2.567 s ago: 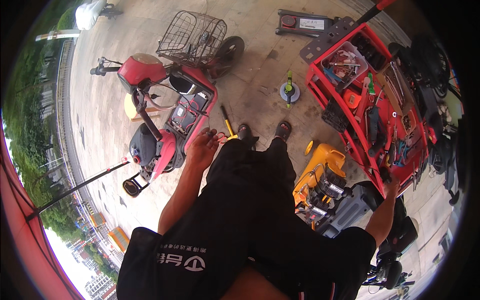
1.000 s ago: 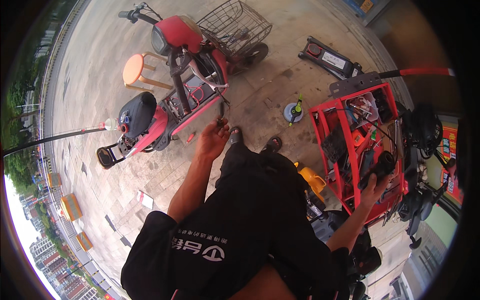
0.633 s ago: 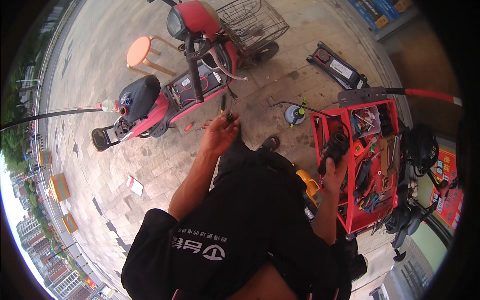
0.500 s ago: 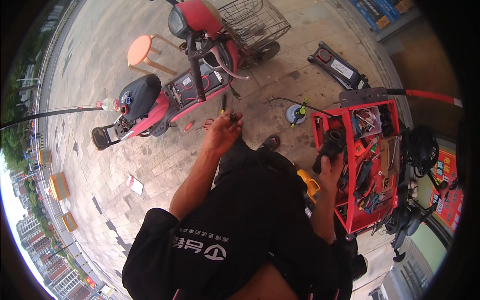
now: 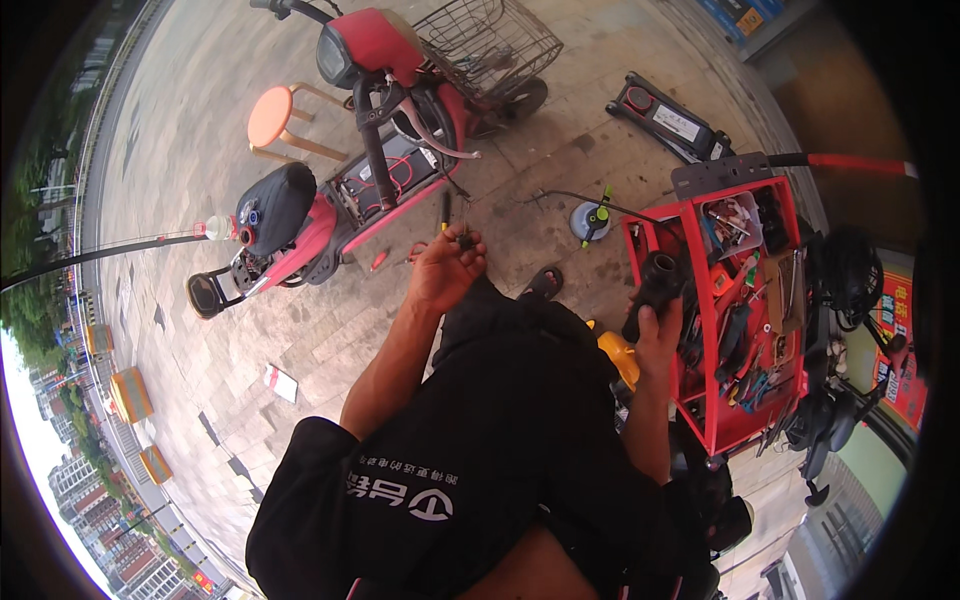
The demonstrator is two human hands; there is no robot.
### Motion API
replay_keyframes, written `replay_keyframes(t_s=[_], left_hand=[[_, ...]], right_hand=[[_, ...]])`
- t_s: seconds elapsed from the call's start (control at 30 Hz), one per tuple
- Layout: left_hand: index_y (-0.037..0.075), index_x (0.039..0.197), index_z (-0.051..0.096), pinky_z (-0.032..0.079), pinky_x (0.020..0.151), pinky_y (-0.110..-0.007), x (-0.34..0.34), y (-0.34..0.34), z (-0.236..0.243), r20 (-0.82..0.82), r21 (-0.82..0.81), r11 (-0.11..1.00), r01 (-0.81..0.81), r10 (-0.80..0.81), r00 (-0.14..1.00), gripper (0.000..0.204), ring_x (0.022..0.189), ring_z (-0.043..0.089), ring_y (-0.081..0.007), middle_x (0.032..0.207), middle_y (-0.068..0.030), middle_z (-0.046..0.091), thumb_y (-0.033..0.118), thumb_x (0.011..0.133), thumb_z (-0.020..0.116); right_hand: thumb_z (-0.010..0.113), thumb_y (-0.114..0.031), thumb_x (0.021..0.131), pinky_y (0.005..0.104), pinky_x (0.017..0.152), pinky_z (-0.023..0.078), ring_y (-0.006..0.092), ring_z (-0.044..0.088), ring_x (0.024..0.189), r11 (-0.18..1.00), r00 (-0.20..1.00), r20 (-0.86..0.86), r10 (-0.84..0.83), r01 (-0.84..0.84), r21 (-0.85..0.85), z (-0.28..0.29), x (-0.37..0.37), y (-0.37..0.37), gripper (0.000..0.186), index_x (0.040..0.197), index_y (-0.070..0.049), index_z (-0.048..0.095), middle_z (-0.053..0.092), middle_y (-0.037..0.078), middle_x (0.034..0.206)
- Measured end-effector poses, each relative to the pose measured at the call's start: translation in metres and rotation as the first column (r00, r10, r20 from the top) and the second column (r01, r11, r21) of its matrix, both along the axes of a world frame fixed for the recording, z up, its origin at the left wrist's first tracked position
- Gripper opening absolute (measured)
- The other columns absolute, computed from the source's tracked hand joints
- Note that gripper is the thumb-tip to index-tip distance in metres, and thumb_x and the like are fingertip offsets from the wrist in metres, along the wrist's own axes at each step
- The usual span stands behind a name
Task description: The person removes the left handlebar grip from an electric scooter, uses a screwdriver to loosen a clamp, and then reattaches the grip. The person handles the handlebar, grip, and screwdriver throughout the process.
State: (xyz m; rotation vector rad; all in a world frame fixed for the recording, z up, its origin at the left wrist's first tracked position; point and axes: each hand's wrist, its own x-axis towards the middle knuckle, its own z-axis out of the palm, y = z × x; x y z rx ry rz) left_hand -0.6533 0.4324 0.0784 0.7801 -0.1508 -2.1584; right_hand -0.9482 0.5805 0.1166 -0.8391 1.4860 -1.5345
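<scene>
My left hand (image 5: 447, 270) is raised in front of me, its fingers curled around a small dark piece (image 5: 465, 239) that shows at the fingertips; its kind is too small to make out. My right hand (image 5: 656, 338) is wrapped round a thick black cylindrical tool (image 5: 657, 285) with a round, hollow-looking end pointing up. That tool is beside the red tool cart (image 5: 712, 400). Beyond my left hand stands a red electric scooter (image 5: 330, 215) with its floor panel off, so that red wires and a dark box are exposed.
Pliers with red handles (image 5: 417, 252) and a red-handled tool (image 5: 379, 260) lie on the paving. A blue round container (image 5: 590, 224), a floor jack (image 5: 672, 118) and an orange stool (image 5: 271, 117) stand farther off. Assorted tools fill the cart's tray.
The view has turned slightly, so the scooter sits a little farther left. Both hands keep their grips, and the black tool has tilted or shifted slightly.
</scene>
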Motion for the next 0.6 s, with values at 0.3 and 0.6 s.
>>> replay_keyframes(t_s=[0.3, 0.6], left_hand=[[0.011, 0.103, 0.056, 0.048, 0.083, -0.038, -0.0058, -0.0063, -0.0005, -0.002, -0.006, 1.000, 0.017, -0.017, 1.000, 0.026, 0.095, 0.058, -0.0246, 0.103, -0.0083, 0.059, 0.003, 0.079, 0.050], [0.011, 0.105, 0.056, 0.048, 0.083, -0.037, -0.0037, -0.0058, -0.0012, 0.000, -0.044, 0.999, 0.014, -0.014, 1.000, 0.029, 0.097, 0.058, -0.0248, 0.104, -0.0081, 0.059, 0.001, 0.077, 0.050]], right_hand=[[0.055, -0.018, 0.085, 0.0271, 0.073, 0.045, 0.0130, 0.054, 0.079, 1.000, 1.000, -0.004, -0.007, 0.006, -0.014, -0.0034, -0.0018, 0.0017, 0.040, 0.119, -0.001, 0.043, 0.057, 0.007, 0.093], [0.054, -0.018, 0.086, 0.0279, 0.073, 0.045, 0.0138, 0.054, 0.081, 1.000, 1.000, -0.025, 0.012, -0.013, -0.025, -0.0072, -0.0025, -0.0029, 0.040, 0.120, 0.000, 0.043, 0.057, 0.008, 0.093]])
